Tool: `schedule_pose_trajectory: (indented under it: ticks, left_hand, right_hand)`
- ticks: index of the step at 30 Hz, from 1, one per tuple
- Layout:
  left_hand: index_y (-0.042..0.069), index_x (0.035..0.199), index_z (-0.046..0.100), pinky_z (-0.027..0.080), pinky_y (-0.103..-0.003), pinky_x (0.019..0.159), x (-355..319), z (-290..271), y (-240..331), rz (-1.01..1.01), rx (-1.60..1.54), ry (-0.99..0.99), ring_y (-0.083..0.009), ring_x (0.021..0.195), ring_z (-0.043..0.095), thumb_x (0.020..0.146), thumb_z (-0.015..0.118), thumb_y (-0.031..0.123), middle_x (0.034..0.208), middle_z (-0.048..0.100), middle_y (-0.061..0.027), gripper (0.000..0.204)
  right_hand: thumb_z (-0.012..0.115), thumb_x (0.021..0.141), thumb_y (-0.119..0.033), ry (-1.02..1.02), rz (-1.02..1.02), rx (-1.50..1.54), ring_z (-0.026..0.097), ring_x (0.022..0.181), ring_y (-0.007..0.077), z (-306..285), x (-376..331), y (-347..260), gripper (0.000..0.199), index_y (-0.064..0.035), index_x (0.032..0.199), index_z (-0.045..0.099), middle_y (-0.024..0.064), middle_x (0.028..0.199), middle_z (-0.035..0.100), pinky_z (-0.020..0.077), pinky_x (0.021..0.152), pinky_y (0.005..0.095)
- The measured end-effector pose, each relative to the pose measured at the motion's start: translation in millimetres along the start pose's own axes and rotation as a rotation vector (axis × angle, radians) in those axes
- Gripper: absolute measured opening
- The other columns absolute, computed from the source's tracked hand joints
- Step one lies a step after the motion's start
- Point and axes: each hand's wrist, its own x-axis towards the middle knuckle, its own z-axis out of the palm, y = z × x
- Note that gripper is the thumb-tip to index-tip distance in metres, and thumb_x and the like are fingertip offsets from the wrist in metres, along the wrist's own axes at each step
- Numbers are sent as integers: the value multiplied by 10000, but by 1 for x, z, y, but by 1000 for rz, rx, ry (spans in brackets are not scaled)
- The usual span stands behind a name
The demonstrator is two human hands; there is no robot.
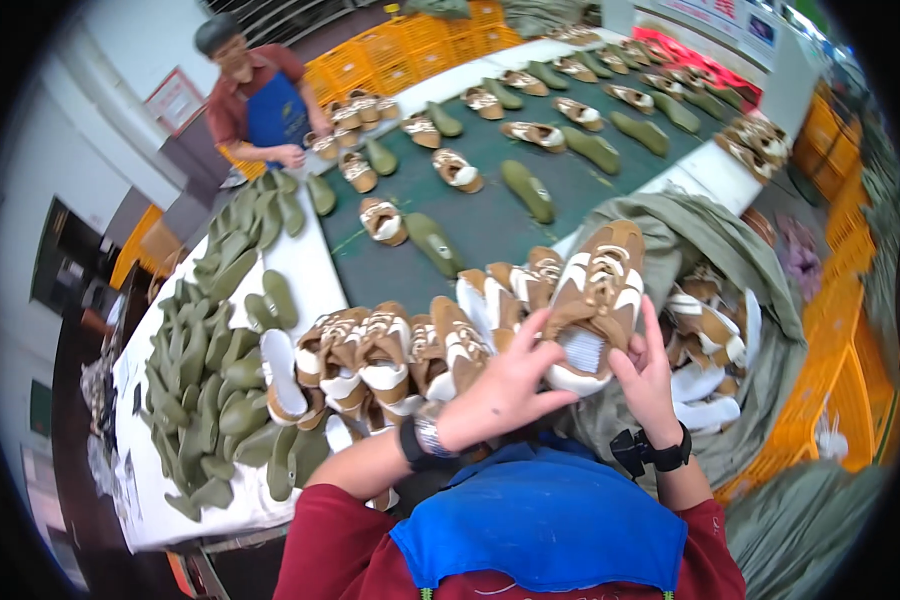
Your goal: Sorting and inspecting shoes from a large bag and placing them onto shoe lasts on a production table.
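A brown and white lace-up sneaker (610, 272) is held up in front of me, toe pointing away and its opening facing me. My left hand (505, 390) grips it at the left of the collar and heel, thumb stretched below the heel. On the other side my right hand (646, 372) has hold of the shoe, thumb at the heel edge and fingers along the side. A striped light insole shows inside the opening. Just beyond my left forearm stands a row of similar brown and white sneakers (382, 345), packed side by side along the near edge.
Green shoe lasts (205, 370) lie heaped on the white table at left. A dark green conveyor belt (370, 265) carries shoes paired with lasts. At right, a grey-green cloth (770, 270) lines a container of more shoes, beside orange crates (842, 350). A co-worker (260, 105) stands far left.
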Motion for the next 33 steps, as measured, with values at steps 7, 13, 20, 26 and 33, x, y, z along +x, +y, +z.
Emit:
schedule_pose_trajectory:
  ticks: [7, 13, 20, 26, 33]
  left_hand:
    - [-12, 1230, 406, 465, -276, 810, -58, -191, -84, -868, -231, -10, -179, 1026, 526, 765, 678, 243, 1223, 444, -148, 597]
    - [-10, 1267, 376, 420, -328, 866, -123, -295, -265, -1066, 22, 440, -232, 1060, 514, 790, 612, 334, 1134, 539, -176, 634]
    - [16, 1193, 466, 433, -333, 861, -71, -242, -207, -551, 122, -6, -263, 1029, 541, 812, 600, 275, 1130, 554, -159, 479]
    - [34, 1124, 522, 473, -362, 809, -56, -133, -18, -149, 88, -361, -311, 1007, 553, 716, 682, 156, 1092, 567, -159, 455]
    - [19, 1144, 500, 455, -323, 800, 3, 16, 6, 12, -327, -562, -278, 926, 584, 776, 629, 140, 1027, 596, -144, 408]
  right_hand:
    - [512, 830, -34, -16, 32, -407, 558, 767, 97, 6, 3, 15, 470, -18, 1278, 370, 92, 1019, 550, 473, 689, 225]
    - [497, 848, -37, 200, 171, -387, 544, 734, 79, -24, 2, 31, 318, 9, 1162, 483, 66, 940, 574, 458, 652, 208]
    - [539, 814, -54, 563, -68, -876, 587, 864, 193, -208, -12, 104, 245, 16, 1049, 548, 110, 980, 602, 468, 756, 289]
    - [664, 723, -186, 709, -26, -1271, 583, 791, 259, -150, 35, 104, 222, -69, 897, 589, 133, 823, 598, 464, 703, 353]
    - [711, 644, -213, 616, 189, -1481, 490, 1024, 323, -219, 27, 77, 565, -156, 1164, 499, 127, 1091, 522, 425, 833, 397]
